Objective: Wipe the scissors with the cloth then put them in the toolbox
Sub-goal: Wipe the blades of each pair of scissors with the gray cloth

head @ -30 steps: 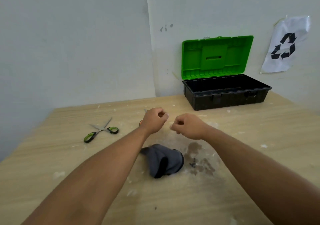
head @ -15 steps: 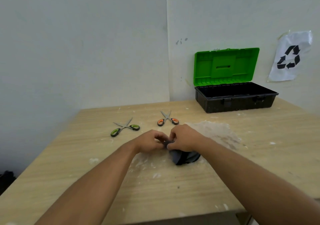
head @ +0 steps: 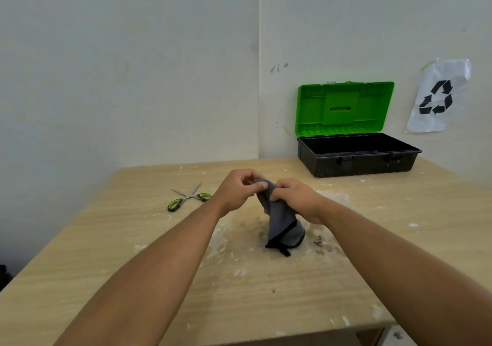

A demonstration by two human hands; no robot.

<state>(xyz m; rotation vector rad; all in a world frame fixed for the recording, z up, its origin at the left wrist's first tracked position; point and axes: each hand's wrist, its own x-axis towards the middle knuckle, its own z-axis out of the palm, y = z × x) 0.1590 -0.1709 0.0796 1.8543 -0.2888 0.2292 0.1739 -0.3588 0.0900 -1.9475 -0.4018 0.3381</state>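
Pale walls meet behind one wooden counter (head: 106, 252). Two hands, left hand (head: 237, 190) and right hand (head: 298, 199), pinch one grey cloth (head: 282, 223). One green-handled scissors (head: 189, 196) lies left, apart; one open toolbox (head: 356, 156) sits at the far edge.

A pale wooden table (head: 266, 305) with white smears and dark specks on its top stands in the corner of two plain whitish walls (head: 127, 66). A crumpled white sheet printed with a black recycling symbol (head: 438, 96) hangs on the right-hand wall, above the table's far right edge.
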